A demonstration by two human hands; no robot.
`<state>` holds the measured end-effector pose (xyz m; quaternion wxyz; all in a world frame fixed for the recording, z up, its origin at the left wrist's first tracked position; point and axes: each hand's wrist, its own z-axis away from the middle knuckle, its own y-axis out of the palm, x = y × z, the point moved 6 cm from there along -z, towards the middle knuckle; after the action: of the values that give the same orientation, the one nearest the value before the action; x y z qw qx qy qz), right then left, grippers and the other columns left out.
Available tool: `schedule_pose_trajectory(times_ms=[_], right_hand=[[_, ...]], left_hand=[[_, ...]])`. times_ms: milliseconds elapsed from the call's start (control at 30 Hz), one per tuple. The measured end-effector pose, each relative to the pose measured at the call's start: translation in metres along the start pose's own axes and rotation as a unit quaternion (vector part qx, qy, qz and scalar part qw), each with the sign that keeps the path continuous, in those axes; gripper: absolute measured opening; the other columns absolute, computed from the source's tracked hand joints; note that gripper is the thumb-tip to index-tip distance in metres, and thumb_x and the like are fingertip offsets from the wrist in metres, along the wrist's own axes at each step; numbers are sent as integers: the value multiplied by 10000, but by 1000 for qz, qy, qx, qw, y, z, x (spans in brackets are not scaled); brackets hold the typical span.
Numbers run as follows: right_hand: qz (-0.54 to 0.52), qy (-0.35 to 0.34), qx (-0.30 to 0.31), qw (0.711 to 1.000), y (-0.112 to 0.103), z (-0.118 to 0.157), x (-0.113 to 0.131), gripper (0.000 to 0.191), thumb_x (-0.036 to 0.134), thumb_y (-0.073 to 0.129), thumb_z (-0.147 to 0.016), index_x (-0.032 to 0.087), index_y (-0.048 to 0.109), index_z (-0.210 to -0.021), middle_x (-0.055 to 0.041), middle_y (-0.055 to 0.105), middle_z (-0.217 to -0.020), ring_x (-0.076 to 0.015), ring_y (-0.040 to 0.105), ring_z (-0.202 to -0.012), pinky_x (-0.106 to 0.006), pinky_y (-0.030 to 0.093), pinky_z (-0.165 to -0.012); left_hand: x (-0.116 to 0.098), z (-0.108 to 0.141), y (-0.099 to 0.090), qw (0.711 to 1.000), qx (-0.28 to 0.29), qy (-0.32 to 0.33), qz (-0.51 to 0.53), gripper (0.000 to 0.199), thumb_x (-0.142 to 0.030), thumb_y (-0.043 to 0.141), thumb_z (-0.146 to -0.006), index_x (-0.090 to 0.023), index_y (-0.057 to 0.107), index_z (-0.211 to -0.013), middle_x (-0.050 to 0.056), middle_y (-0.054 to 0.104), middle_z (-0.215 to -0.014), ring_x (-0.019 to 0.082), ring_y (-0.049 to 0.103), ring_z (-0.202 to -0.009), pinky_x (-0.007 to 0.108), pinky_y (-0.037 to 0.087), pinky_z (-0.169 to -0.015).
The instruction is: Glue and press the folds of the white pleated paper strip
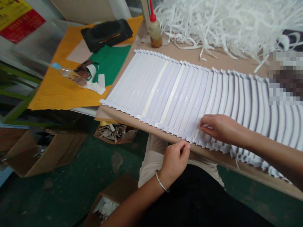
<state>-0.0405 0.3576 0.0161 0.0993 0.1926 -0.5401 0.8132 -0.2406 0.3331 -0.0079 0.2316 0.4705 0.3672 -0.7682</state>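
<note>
Dozens of folded white paper strips (189,94) lie side by side in a long pleated row across the surface (227,64), their zigzag ends overhanging its near edge toward the right. Two cream strips (153,88) lie among them. The right hand (222,129) pinches a raised fold between thumb and fingers, and the left hand (175,160), a metal bangle (161,182) at its wrist, pinches the row's near edge. Past the row, toward the surface's far edge, sit a glue bottle (155,31) with a red nozzle and a heap of shredded white paper (213,25).
</note>
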Motion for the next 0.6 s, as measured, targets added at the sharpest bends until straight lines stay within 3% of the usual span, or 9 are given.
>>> schedule_pose_trajectory(times_ms=[167,300,600], right_hand=[[23,1,-2,1000,-7,-7,0,145,286,545,-931,205,655,-883,-37,716,-899,-189,656,-771,-303,404,-670],[43,5,1,999,-8,-10,-1,134,283,553,-924,204,654,-887,-40,723,-917,-193,654,-772,-300,389,-656],[60,17,17,998,-7,-15,-1,143,298,554,-924,203,658,-897,-39,714,-912,-189,640,-754,-296,360,-640]], left_hand=[[-11,1,-8,988,-41,101,-111,210,-251,488,-1025,-184,656,-917,16,704,-832,149,661,-782,259,439,-718],[-18,0,-4,958,-55,180,-215,213,-241,464,-1036,-181,662,-984,35,723,-880,173,672,-787,296,466,-724],[-30,-10,6,885,-40,258,-385,353,-182,454,-1011,-203,607,-1329,28,664,-860,210,608,-724,366,459,-632]])
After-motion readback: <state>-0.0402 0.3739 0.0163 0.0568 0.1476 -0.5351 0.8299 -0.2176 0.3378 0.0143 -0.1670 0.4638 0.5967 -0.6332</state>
